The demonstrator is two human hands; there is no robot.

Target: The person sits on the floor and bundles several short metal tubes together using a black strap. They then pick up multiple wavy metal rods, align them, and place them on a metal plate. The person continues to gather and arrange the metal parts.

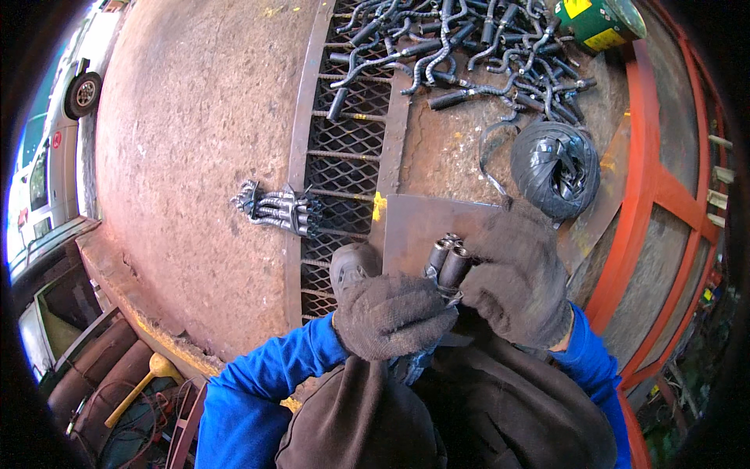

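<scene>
My left hand (397, 314), in a dark knitted glove, is closed around a small bundle of dark metal tubes (453, 267). The tube ends point up and away from me, and the glove hides the lower part. Shiny black plastic strip shows around the bundle. My right hand (519, 273), gloved the same way, is at the bundle's right side with its fingers curled in, pinching the strip. Another length of black plastic strip (486, 160) runs from a roll of black plastic twine (555, 170) toward my right glove.
A tied bundle of ribbed bars (277, 209) lies left, beside the mesh grating (344, 176). Several loose bent bars with tube ends (469, 55) are heaped ahead. A green can (601, 23) stands far right, near an orange metal frame (629, 203). A metal plate (418, 223) lies beneath my hands.
</scene>
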